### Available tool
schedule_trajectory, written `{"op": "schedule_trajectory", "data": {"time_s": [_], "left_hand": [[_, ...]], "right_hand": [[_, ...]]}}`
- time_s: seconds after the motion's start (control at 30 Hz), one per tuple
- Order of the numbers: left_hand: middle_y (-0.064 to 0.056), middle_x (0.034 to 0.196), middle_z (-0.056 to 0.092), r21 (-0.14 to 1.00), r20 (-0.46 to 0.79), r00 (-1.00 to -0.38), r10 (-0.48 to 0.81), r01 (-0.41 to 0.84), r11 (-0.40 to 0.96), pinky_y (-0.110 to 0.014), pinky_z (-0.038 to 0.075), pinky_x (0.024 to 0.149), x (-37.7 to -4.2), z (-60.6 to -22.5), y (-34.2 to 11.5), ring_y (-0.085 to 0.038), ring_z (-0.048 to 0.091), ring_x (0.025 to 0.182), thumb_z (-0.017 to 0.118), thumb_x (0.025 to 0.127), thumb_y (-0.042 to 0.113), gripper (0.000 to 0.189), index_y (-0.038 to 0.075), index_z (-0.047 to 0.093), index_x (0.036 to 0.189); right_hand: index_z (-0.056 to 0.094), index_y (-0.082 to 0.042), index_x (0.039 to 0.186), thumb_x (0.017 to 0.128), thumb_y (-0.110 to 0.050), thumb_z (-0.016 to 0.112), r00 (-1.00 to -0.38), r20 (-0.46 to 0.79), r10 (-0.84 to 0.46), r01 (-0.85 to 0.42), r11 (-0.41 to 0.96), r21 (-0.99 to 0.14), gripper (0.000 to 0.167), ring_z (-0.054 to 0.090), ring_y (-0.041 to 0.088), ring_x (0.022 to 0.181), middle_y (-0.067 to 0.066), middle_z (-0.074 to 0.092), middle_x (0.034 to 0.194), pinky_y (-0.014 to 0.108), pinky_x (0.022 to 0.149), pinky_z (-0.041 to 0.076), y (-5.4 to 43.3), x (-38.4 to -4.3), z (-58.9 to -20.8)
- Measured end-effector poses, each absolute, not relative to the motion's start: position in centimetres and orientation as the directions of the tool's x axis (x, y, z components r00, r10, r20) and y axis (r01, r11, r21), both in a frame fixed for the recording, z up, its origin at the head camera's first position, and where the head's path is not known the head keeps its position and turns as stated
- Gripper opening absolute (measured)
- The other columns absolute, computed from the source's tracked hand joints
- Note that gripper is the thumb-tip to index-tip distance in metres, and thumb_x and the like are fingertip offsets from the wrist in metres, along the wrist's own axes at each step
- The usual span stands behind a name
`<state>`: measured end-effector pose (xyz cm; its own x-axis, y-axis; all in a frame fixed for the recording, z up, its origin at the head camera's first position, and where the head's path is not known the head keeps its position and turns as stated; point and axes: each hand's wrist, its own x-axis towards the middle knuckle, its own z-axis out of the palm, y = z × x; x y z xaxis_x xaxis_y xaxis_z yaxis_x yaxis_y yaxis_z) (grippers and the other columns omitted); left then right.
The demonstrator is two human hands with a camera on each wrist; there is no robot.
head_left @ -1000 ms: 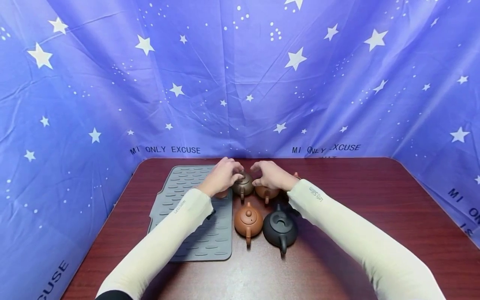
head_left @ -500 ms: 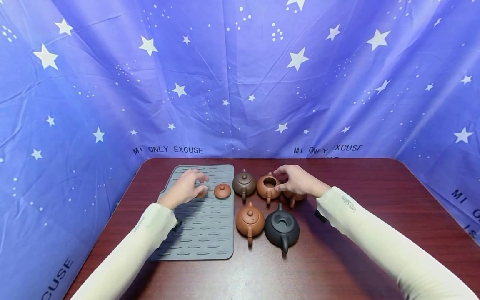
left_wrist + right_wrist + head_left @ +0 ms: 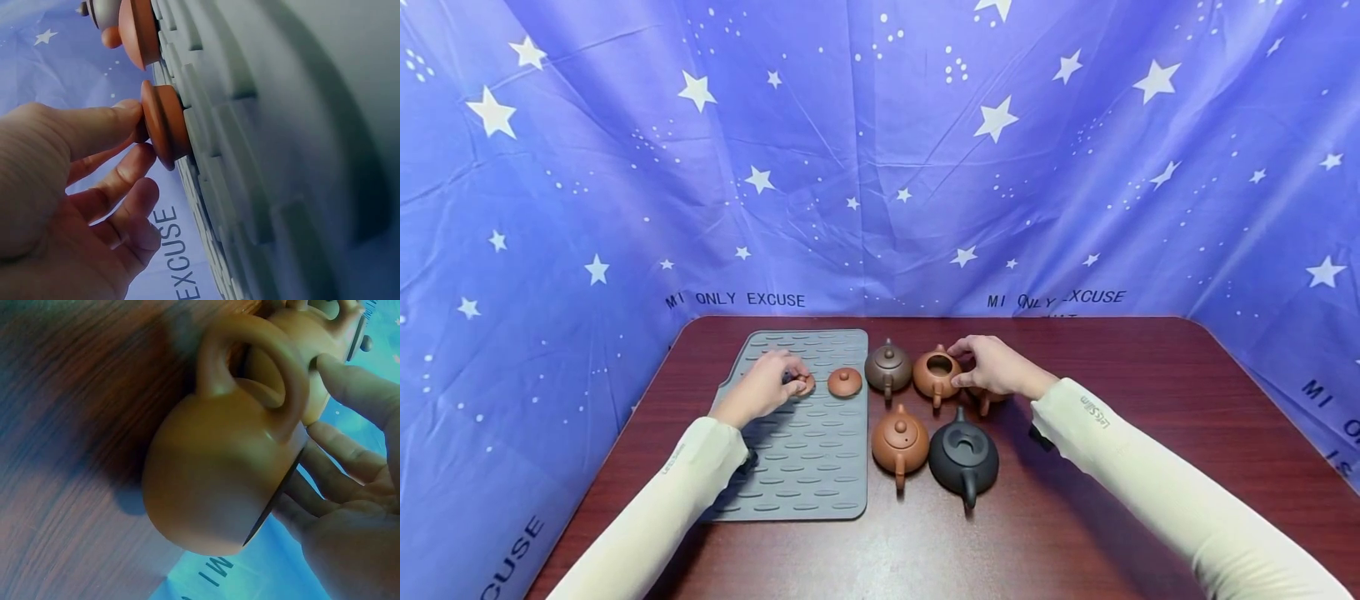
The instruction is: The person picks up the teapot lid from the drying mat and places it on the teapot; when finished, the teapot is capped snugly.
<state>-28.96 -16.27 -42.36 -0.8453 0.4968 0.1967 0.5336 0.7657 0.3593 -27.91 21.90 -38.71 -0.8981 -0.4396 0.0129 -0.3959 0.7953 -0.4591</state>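
Note:
On the grey mat [image 3: 797, 467], my left hand [image 3: 763, 385] pinches the knob of a small terracotta teapot lid [image 3: 165, 125] between thumb and fingers. A second terracotta lid [image 3: 845, 382] lies on the mat just to its right. My right hand [image 3: 1000, 367] is at the right side of a lidless orange-brown teapot [image 3: 928, 385], with thumb and fingertips against its body. Below that hand is another orange-brown teapot [image 3: 206, 469], mostly covered in the head view; the right wrist view shows its loop handle and dark opening.
A dark brown lidded teapot [image 3: 888, 368] stands between the mat and the lidless pot. Nearer are an orange-brown lidded teapot [image 3: 900, 446] and a black teapot [image 3: 964, 458]. All stand on a reddish wooden table [image 3: 1120, 433], with a blue star-print curtain [image 3: 880, 167] behind.
My left hand moved from the dark brown teapot left to the mat, then closed on the lid's knob. My right hand shifted right and settled against the lidless teapot.

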Motion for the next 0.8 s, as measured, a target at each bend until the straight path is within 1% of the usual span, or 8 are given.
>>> {"op": "schedule_trajectory", "data": {"time_s": [0.23, 0.4, 0.47, 0.57, 0.6, 0.67, 0.8], "left_hand": [[-0.001, 0.092, 0.061, 0.363, 0.218, -0.848, 0.483, 0.530, 0.767, -0.041, 0.046, 0.081, -29.0, -42.6, -16.2, -0.023, 0.056, 0.093, 0.069, 0.087, 0.011, 0.010, 0.010, 0.070, 0.096], [-0.002, 0.093, 0.062, 0.366, 0.213, -0.856, 0.471, 0.517, 0.774, -0.041, 0.046, 0.082, -29.0, -42.5, -16.2, -0.024, 0.056, 0.095, 0.068, 0.087, 0.010, 0.009, 0.009, 0.069, 0.097], [-0.003, 0.093, 0.062, 0.367, 0.219, -0.856, 0.468, 0.517, 0.774, -0.042, 0.045, 0.084, -29.0, -42.2, -16.1, -0.025, 0.055, 0.098, 0.068, 0.087, 0.008, 0.009, 0.008, 0.069, 0.096], [-0.002, 0.091, 0.062, 0.366, 0.244, -0.845, 0.476, 0.534, 0.762, -0.041, 0.046, 0.083, -29.2, -41.4, -15.4, -0.024, 0.054, 0.097, 0.067, 0.088, 0.008, 0.008, 0.008, 0.069, 0.095], [-0.001, 0.091, 0.062, 0.362, 0.253, -0.839, 0.482, 0.544, 0.757, -0.042, 0.044, 0.087, -29.3, -41.1, -15.0, -0.025, 0.054, 0.099, 0.067, 0.088, 0.008, 0.007, 0.008, 0.069, 0.095], [0.001, 0.090, 0.060, 0.348, 0.282, -0.812, 0.511, 0.583, 0.734, -0.039, 0.045, 0.084, -29.5, -40.3, -13.9, -0.022, 0.053, 0.094, 0.067, 0.088, 0.009, 0.006, 0.010, 0.069, 0.094], [0.003, 0.088, 0.059, 0.279, 0.348, -0.714, 0.608, 0.698, 0.660, -0.035, 0.043, 0.083, -29.8, -38.7, -10.7, -0.018, 0.051, 0.090, 0.069, 0.086, 0.012, 0.005, 0.013, 0.069, 0.092]], "right_hand": [[0.059, 0.003, 0.120, 0.080, -0.011, 0.076, -0.908, -0.006, -0.420, -0.369, 0.805, -0.464, 0.046, 0.059, 0.031, 0.106, 0.016, 0.062, 0.115, 0.042, 0.090, 0.046, 21.8, -28.0, -38.8], [0.059, 0.004, 0.119, 0.080, -0.011, 0.076, -0.900, 0.004, -0.435, -0.391, 0.806, -0.444, 0.046, 0.059, 0.030, 0.105, 0.016, 0.062, 0.114, 0.042, 0.090, 0.046, 21.8, -28.0, -38.8], [0.059, 0.004, 0.119, 0.080, -0.012, 0.076, -0.896, 0.011, -0.445, -0.404, 0.804, -0.437, 0.046, 0.059, 0.030, 0.104, 0.016, 0.062, 0.114, 0.042, 0.089, 0.046, 21.8, -28.1, -38.8], [0.059, 0.004, 0.119, 0.079, -0.012, 0.076, -0.897, 0.011, -0.442, -0.402, 0.803, -0.440, 0.046, 0.059, 0.030, 0.104, 0.016, 0.062, 0.114, 0.042, 0.089, 0.046, 21.9, -28.1, -38.8], [0.059, 0.004, 0.118, 0.079, -0.012, 0.076, -0.897, 0.011, -0.442, -0.402, 0.803, -0.441, 0.046, 0.059, 0.030, 0.104, 0.016, 0.062, 0.114, 0.042, 0.089, 0.046, 21.9, -28.1, -38.8], [0.059, 0.004, 0.118, 0.079, -0.012, 0.077, -0.899, 0.012, -0.438, -0.398, 0.804, -0.441, 0.046, 0.059, 0.030, 0.103, 0.016, 0.062, 0.114, 0.042, 0.088, 0.047, 21.9, -28.1, -38.8], [0.060, 0.003, 0.118, 0.079, -0.013, 0.077, -0.901, 0.015, -0.433, -0.396, 0.810, -0.432, 0.046, 0.060, 0.028, 0.100, 0.015, 0.063, 0.113, 0.040, 0.086, 0.047, 21.8, -28.0, -38.7]]}}
